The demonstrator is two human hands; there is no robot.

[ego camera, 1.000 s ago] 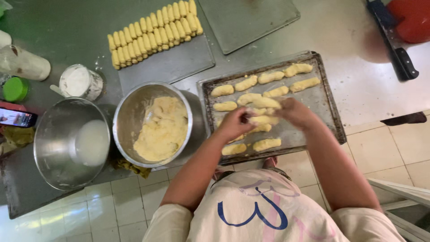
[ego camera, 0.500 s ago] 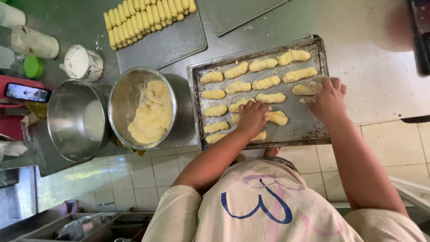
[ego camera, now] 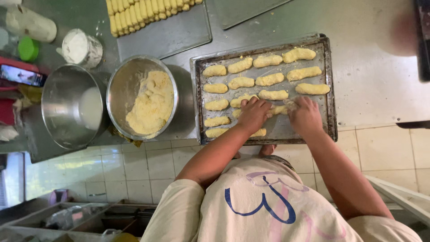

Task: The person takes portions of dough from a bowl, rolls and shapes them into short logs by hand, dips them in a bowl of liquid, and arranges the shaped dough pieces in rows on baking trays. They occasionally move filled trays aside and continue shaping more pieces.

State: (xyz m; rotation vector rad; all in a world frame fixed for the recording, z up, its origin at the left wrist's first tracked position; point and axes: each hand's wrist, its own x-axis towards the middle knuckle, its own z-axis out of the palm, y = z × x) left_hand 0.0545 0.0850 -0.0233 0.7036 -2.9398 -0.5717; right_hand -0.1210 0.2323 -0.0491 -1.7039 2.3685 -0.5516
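Note:
A worn metal baking tray [ego camera: 331,85] lies on the steel counter with several pale yellow dough logs [ego camera: 268,79] in rows. My left hand [ego camera: 253,114] and my right hand [ego camera: 306,117] rest on the tray's near part. Each grips one end of a dough log [ego camera: 278,110] that lies between them. My fingers cover its ends and part of the log beneath my left hand. A steel bowl [ego camera: 117,94] with a mass of yellow dough [ego camera: 151,104] stands just left of the tray.
A second steel bowl [ego camera: 58,107] with white contents sits further left. Beyond it are a cup of flour [ego camera: 79,47], a green lid [ego camera: 27,48], a phone [ego camera: 20,75] and a flat sheet [ego camera: 170,36] with rows of dough sticks [ego camera: 139,11]. White tiled edge below the counter.
My right hand moved from the tray's right side toward the middle, and my left hand shifted slightly right. Both now meet on one dough log. The view has shifted a little.

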